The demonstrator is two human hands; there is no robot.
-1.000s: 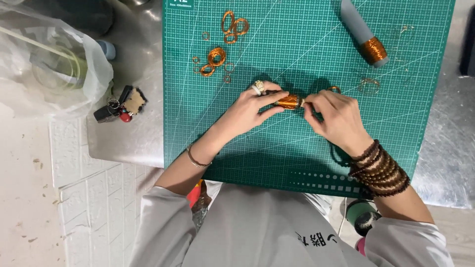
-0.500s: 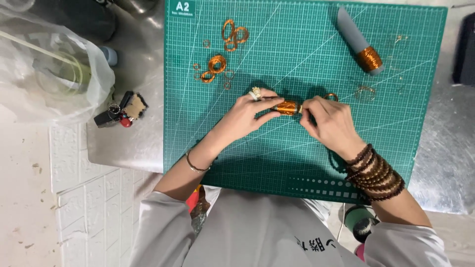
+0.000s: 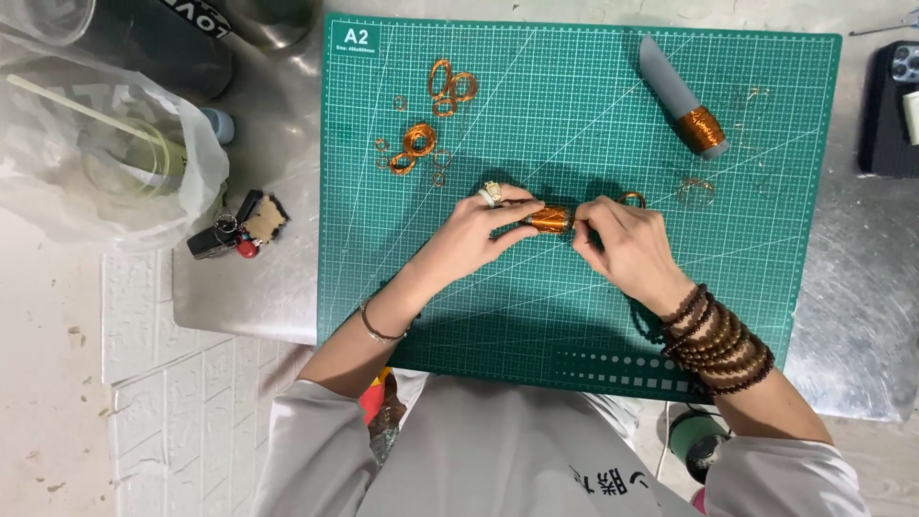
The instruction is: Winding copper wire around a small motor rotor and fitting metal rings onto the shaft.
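Still over the green cutting mat, the left hand and right hand have barely shifted, fingertips pinching the copper wire coil between them.

A small spool of copper wire is held over the green cutting mat, pinched by the left hand at one end and by the right hand at the other. Loose copper wire rings are scattered on the mat above the hands, and a grey rod wound with copper wire is laid near its far right corner. A clear plastic bag and a bunch of keys are seen on the metal table to the left.
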